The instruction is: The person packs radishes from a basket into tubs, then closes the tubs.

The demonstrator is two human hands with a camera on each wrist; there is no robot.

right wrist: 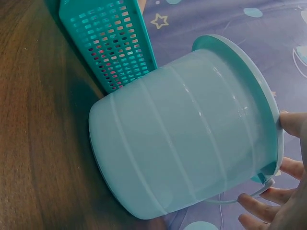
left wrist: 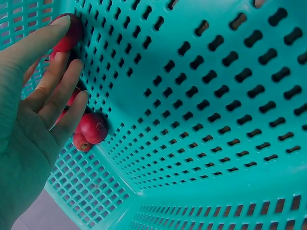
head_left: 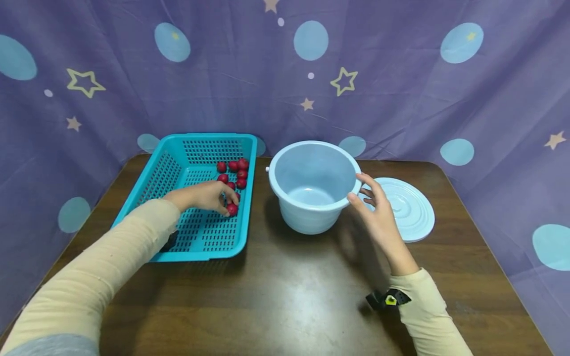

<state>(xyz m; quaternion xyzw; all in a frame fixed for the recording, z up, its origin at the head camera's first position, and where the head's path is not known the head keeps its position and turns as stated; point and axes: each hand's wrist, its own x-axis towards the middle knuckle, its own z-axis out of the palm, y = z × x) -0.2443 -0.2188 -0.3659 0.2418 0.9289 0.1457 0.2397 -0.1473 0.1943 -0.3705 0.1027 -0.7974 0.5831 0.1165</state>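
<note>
My left hand (head_left: 208,195) reaches into the turquoise basket (head_left: 244,236). Its thumb and index finger pinch a small round red fruit (left wrist: 70,33), low against the basket's right side. More red fruits (left wrist: 92,128) lie beyond the fingers, partly hidden by them. A pale blue bucket (head_left: 307,217) stands upright on the table, its inside bare as far as I see. My right hand (head_left: 376,210) holds the bucket's right rim with thumb and index finger. In the right wrist view the other fingers lie near its thin handle (right wrist: 261,190).
A round pale blue lid (head_left: 411,210) lies flat on the wooden table (head_left: 285,291), right of the bucket. Behind the table hangs a purple curtain (head_left: 249,64) with stars and dots. A dark wrist device (head_left: 387,299) sits on the right forearm.
</note>
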